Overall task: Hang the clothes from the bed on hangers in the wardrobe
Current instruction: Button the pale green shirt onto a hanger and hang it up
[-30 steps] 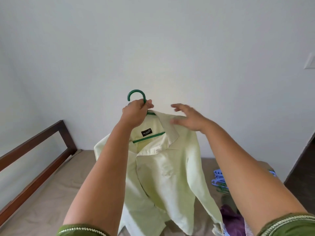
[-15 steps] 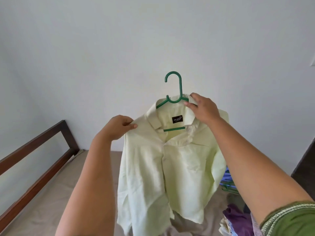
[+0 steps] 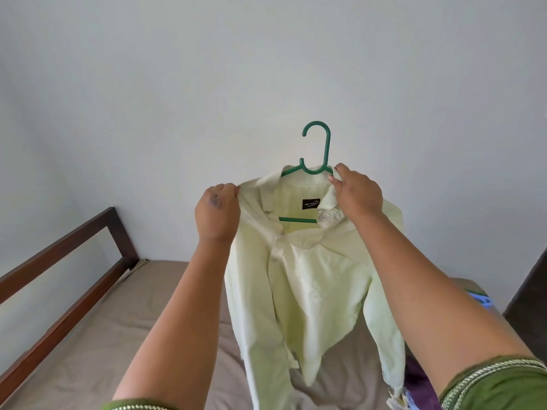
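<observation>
Fingers [image 3: 231,189] of the left hand [image 3: 217,213] now pinch the shirt [image 3: 299,279] shoulder higher up.

bare forearms, short green sleeves [image 3: 500,386] edged with pale embroidered trim, dark smudge on left hand [image 3: 217,214]

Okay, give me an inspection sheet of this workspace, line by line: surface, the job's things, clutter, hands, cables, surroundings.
Surface: bed with a brown sheet, lightly creased, and a dark wooden frame.
Job's things: pale green shirt draped on a green hanger, held up above the bed, front open, hook upright.
Clutter: purple garment at the lower right; blue hangers at the bed's right edge, mostly hidden by the arm.
Hands: left hand pinches the shirt's left shoulder; right hand grips the collar at the hanger's neck.
Cables: nothing seen.
Surroundings: plain white wall; wardrobe not in view.
</observation>
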A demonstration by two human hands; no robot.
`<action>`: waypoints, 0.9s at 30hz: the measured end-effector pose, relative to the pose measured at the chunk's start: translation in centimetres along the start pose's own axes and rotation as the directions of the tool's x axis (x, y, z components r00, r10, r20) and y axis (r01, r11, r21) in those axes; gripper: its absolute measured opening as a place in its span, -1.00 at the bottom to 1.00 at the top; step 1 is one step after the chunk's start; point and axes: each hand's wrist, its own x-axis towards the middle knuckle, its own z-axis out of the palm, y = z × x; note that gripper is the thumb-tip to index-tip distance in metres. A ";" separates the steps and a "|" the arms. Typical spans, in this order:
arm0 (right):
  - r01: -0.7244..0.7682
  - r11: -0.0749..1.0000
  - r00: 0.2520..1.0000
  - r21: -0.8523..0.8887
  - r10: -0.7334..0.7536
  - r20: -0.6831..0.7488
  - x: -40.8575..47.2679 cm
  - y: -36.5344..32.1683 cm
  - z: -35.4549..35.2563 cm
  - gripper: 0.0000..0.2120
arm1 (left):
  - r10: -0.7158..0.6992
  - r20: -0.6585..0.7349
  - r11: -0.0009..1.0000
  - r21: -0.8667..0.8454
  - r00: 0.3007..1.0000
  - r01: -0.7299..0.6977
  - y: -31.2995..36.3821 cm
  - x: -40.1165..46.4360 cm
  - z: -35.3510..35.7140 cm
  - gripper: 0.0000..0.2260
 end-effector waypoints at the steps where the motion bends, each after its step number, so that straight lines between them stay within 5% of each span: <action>1: 0.006 0.998 1.000 -0.058 -0.007 -0.019 0.1 -0.3 -0.1 -0.86 | 0.081 -0.064 0.995 0.071 0.995 -0.076 0.3 -0.1 -0.3 -0.82; 4: -0.030 0.982 1.000 -0.187 0.028 -0.012 0.4 -0.8 -0.2 -0.82 | 0.360 -0.170 0.922 0.214 0.917 -0.322 2.5 -0.9 -0.5 -0.87; 7: -0.060 0.983 0.998 -0.171 0.059 -0.010 0.4 -0.7 0.5 -0.80 | 0.462 -0.045 0.883 0.120 0.886 -0.454 3.9 -2.3 0.5 -0.80; 10: -0.108 0.992 0.993 -0.062 0.105 -0.061 0.0 -0.2 1.1 -0.86 | 0.253 0.143 0.965 -0.108 0.957 -0.239 1.4 -1.6 1.2 -0.79; 13: -0.104 0.993 0.990 0.054 0.109 -0.094 -0.2 1.1 1.4 -0.83 | 0.040 0.112 0.980 -0.199 0.993 -0.017 -2.3 0.3 -0.4 -0.86; 16: -0.046 0.998 0.994 0.044 0.050 -0.096 0.0 1.5 1.4 -0.85 | 0.067 0.300 0.996 0.038 0.952 -0.083 -5.0 1.7 -1.0 -0.60; 19: 0.022 0.999 0.995 0.030 -0.019 -0.101 0.3 1.0 1.5 -0.86 | 0.090 0.491 0.996 -0.024 0.867 -0.089 -5.0 2.1 -0.2 -0.61; 22: 0.022 0.999 0.995 0.030 -0.019 -0.093 0.6 0.8 1.5 -0.86 | 0.064 0.457 0.988 -0.154 0.887 0.008 -4.1 1.6 0.3 -0.92; 25: 0.008 0.999 0.998 0.032 -0.006 -0.068 0.8 1.1 1.3 -0.85 | 0.030 0.429 0.982 -0.183 0.903 0.054 -3.8 1.3 0.3 -0.85; 27: -0.003 1.000 0.998 0.020 0.005 -0.063 0.9 1.4 1.1 -0.84 | 0.091 0.393 0.988 -0.149 0.915 -0.034 -3.8 1.3 0.4 -0.83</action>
